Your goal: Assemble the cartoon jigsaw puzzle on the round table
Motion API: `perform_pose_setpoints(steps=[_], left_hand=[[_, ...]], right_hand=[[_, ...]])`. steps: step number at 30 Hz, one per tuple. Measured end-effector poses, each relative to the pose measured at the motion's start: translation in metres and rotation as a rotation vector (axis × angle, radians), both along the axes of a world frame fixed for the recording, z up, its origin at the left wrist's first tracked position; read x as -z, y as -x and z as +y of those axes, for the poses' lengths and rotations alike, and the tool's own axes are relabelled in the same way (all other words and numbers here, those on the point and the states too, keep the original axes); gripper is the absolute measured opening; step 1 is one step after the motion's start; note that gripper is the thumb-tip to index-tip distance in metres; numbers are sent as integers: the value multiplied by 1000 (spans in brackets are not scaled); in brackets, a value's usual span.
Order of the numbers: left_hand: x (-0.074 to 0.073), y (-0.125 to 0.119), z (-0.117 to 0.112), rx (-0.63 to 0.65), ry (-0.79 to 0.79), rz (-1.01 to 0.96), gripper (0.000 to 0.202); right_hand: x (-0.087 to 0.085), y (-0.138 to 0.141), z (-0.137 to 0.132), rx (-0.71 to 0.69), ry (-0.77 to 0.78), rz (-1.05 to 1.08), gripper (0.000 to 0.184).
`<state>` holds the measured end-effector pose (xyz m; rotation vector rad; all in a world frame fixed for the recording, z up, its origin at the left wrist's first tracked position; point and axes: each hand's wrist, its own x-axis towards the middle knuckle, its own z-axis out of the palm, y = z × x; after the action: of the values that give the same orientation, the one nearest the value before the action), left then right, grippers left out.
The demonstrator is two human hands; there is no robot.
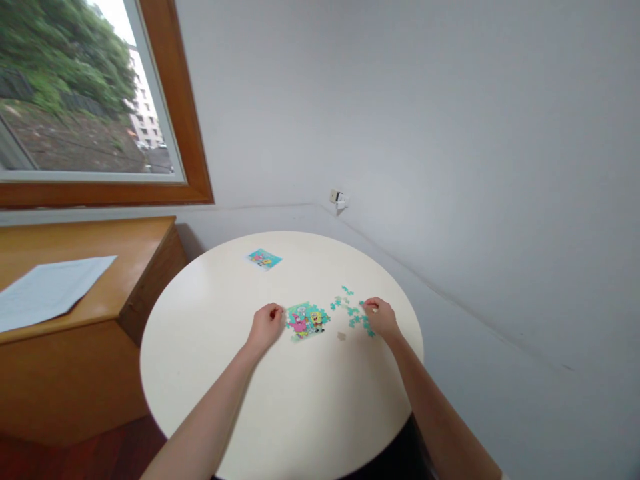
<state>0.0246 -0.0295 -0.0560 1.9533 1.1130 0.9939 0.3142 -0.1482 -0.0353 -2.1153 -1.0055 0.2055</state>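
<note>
A partly joined jigsaw puzzle (306, 321) lies flat on the round white table (200, 360), showing a pink and a yellow cartoon figure on teal. My left hand (267, 325) rests at its left edge with the fingers curled together; what they hold, if anything, is hidden. To the right of the puzzle is a loose scatter of teal puzzle pieces (353, 319). Over the right side of this scatter, my right hand (382, 317) pinches thumb and fingers together, with a small teal puzzle piece (362, 304) at the fingertips. A brownish piece (341, 336) lies apart, nearer me.
Farther back on the table lies a small picture card (264, 259) with a similar cartoon scene. A wooden cabinet (145, 267) with white paper (55, 287) stands left, below a window. A wall socket with a plug (340, 199) is behind the table.
</note>
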Motion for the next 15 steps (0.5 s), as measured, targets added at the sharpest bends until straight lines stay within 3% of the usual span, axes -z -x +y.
perform_pose_setpoints(steps=[3, 8, 12, 15], left_hand=[[-1, 0, 0, 3, 7, -1, 22], [-1, 1, 1, 3, 41, -13, 23], [-1, 1, 1, 13, 46, -23, 23], [-2, 1, 1, 13, 39, -31, 23]], right_hand=[[-3, 23, 12, -144, -75, 140, 14], [-12, 76, 33, -613, -73, 229, 16], [-17, 110, 46, -787, -26, 181, 17], [-19, 124, 54, -869, 84, 286, 21]])
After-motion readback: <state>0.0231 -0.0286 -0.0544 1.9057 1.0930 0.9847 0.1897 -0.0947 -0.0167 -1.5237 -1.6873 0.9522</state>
